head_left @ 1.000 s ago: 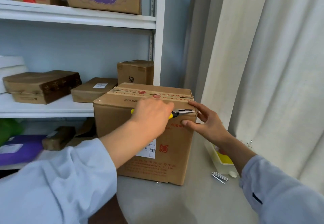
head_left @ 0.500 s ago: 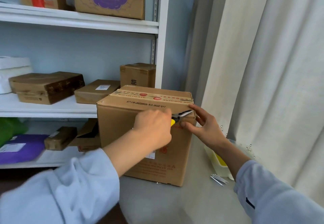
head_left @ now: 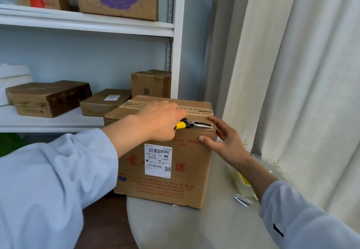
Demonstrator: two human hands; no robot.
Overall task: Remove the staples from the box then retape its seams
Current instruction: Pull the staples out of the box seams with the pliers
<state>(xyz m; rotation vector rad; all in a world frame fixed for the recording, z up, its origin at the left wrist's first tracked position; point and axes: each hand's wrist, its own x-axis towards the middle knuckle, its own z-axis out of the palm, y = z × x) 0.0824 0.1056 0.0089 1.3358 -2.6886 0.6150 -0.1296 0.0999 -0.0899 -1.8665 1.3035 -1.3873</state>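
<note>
One pair of pliers [head_left: 191, 125], gripped in my left hand [head_left: 157, 120], now further along box [head_left: 165, 170] edge; right hand [head_left: 220, 143], fingers spread, bracing corner; staple-pulling ongoing.

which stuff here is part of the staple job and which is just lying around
In use: box; pliers gripped by left hand; right hand steadying the box corner.
Lying about: shelf boxes; nails; curtain.
</note>
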